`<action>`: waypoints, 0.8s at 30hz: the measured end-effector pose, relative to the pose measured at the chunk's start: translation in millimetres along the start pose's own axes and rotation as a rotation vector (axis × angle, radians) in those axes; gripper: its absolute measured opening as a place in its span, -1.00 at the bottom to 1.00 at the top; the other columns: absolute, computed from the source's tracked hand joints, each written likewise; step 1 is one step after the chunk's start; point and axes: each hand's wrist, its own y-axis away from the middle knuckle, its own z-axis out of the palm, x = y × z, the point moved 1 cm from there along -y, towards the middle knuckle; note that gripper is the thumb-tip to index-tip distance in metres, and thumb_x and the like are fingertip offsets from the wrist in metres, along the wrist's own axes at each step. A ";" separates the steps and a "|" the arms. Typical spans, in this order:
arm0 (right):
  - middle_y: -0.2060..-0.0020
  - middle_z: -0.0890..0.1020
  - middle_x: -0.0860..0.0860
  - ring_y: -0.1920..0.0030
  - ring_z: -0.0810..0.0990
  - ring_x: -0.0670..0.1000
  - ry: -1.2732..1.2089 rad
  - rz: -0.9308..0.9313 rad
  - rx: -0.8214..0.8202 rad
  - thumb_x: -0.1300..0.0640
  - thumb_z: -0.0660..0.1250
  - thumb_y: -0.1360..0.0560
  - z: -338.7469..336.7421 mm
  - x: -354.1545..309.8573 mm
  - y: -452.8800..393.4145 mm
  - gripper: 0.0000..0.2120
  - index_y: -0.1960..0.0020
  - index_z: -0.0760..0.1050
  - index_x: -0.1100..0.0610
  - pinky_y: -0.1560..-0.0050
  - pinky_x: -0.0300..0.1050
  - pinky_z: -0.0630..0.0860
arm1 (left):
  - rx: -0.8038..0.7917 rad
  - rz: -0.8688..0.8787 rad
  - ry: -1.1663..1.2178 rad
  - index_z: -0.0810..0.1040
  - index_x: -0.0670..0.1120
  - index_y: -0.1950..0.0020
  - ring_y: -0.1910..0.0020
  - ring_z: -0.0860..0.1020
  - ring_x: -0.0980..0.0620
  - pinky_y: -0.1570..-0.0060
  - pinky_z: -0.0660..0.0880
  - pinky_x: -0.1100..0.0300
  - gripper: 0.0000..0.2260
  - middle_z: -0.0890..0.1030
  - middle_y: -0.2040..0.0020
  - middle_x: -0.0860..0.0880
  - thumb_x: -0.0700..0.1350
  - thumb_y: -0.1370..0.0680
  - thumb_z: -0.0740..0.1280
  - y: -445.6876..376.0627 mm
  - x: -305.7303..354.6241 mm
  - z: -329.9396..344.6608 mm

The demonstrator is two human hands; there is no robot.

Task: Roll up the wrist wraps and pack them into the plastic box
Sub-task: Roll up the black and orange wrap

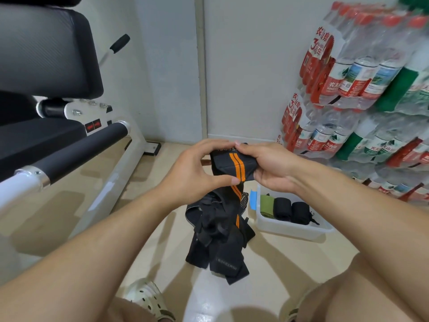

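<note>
A black wrist wrap with two orange stripes (233, 167) is partly rolled and held in the air at the middle of the view. My left hand (195, 173) grips its left end, thumb under the roll. My right hand (271, 166) grips the right end. The wrap's loose tail hangs down to a pile of unrolled black wraps (218, 235) on the floor. To the right of the pile a clear plastic box (290, 230) sits on the floor; inside it lie one green roll (266, 205) and two black rolls (291, 211).
A white and black exercise bench (69, 145) fills the left side. Stacked packs of bottled water (362, 89) line the right wall. A blue item (253, 199) lies by the box. My knees and light clogs (148, 298) are at the bottom edge.
</note>
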 end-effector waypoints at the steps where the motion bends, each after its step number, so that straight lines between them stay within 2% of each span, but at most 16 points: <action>1: 0.00 0.72 0.23 0.09 0.75 0.13 -0.010 0.001 -0.002 0.13 0.31 -0.64 0.5 -0.1 -0.6 -0.69 -0.24 0.55 0.36 0.14 0.02 0.71 | 0.025 0.004 -0.020 0.62 0.10 -0.30 -0.22 0.57 0.20 -0.24 0.55 0.11 -0.45 0.62 -0.21 0.18 -0.10 -0.34 0.65 0.0 0.4 2.0; 5: -0.05 0.71 0.24 0.04 0.74 0.12 -0.030 -0.006 -0.032 0.04 0.32 -0.64 0.1 0.2 -2.7 -0.60 -0.26 0.56 0.37 0.05 -0.01 0.70 | 0.103 -0.040 -0.002 0.69 0.10 -0.19 0.00 0.68 0.08 -0.12 0.60 -0.04 -0.67 0.72 -0.02 0.15 -0.05 -0.44 0.58 -2.4 -1.6 3.3; 7: 0.06 0.70 0.15 0.09 0.71 0.08 0.171 -0.060 0.009 -0.10 0.35 -0.60 -3.2 0.8 -2.3 -0.55 -0.20 0.62 0.30 -0.07 0.06 0.69 | 0.127 -0.072 0.079 0.70 0.04 -0.13 0.01 0.69 0.00 -0.12 0.60 -0.08 -0.81 0.74 0.03 0.09 -0.06 -0.53 0.50 -4.2 -2.7 0.5; 9: 0.13 0.63 0.05 0.10 0.64 0.02 0.409 -0.165 0.101 -0.22 0.44 -0.48 -7.9 -1.2 -2.2 -0.47 -0.15 0.63 0.23 -0.11 0.08 0.68 | 0.127 -0.119 0.199 0.69 -0.02 -0.15 -0.03 0.70 -0.01 -0.10 0.60 0.03 -0.84 0.75 0.01 0.03 -0.08 -0.58 0.44 -4.8 -2.4 -3.3; 11: 0.08 0.61 -0.04 0.07 0.62 -0.06 0.513 -0.300 0.189 -0.26 0.54 -0.28 -11.7 -4.5 -2.1 -0.39 -0.14 0.57 0.13 -0.10 -0.05 0.65 | 0.096 -0.170 0.307 0.67 -0.07 -0.20 -0.04 0.70 0.04 0.00 0.57 0.23 -0.82 0.75 -0.03 -0.01 -0.11 -0.62 0.38 -4.0 -0.2 -5.6; 13: -0.03 0.66 -0.09 0.06 0.62 -0.16 0.583 -0.405 0.172 -0.22 0.57 -0.19 -12.6 -5.3 -1.9 -0.35 -0.20 0.55 0.01 -0.06 -0.22 0.58 | 0.062 -0.201 0.373 0.65 -0.10 -0.23 0.01 0.71 0.05 0.10 0.56 0.31 -0.80 0.75 -0.01 -0.04 -0.11 -0.64 0.34 -3.0 1.7 -4.8; 16: -0.01 0.73 -0.09 0.08 0.65 -0.22 0.618 -0.469 0.008 0.00 0.61 -0.31 -6.0 0.6 0.3 -0.56 -0.16 0.62 -0.02 0.01 -0.38 0.52 | 0.067 -0.217 0.394 0.67 -0.10 -0.19 0.12 0.71 0.06 0.17 0.57 0.26 -0.81 0.75 0.08 -0.04 -0.08 -0.64 0.34 -2.3 3.8 -1.4; 19: 0.12 0.76 -0.03 0.13 0.72 -0.12 0.589 -0.538 -0.022 0.22 0.60 -0.38 -2.2 3.5 -1.4 -0.69 -0.08 0.65 0.04 0.03 -0.25 0.62 | 0.080 -0.231 0.391 0.67 -0.08 -0.18 0.07 0.72 -0.01 0.10 0.60 0.18 -0.81 0.75 0.05 -0.06 -0.05 -0.64 0.34 -2.9 3.9 -0.1; 21: 0.13 0.76 0.00 0.11 0.74 -0.05 0.619 -0.556 -0.012 0.22 0.59 -0.40 -2.3 2.4 -3.5 -0.71 -0.09 0.66 0.06 0.00 -0.13 0.66 | 0.071 -0.247 0.415 0.66 -0.09 -0.19 0.05 0.73 -0.05 0.08 0.63 0.14 -0.79 0.75 0.03 -0.09 -0.05 -0.64 0.33 -3.0 4.3 -0.8; 24: 0.14 0.75 -0.02 0.11 0.74 -0.04 0.685 -0.601 -0.006 0.20 0.59 -0.42 -2.5 -0.1 -4.8 -0.76 -0.06 0.69 0.04 0.01 -0.07 0.64 | 0.034 -0.284 0.464 0.65 -0.09 -0.22 0.00 0.72 -0.07 0.03 0.64 0.06 -0.74 0.74 -0.01 -0.09 0.03 -0.63 0.33 -2.8 7.9 -1.7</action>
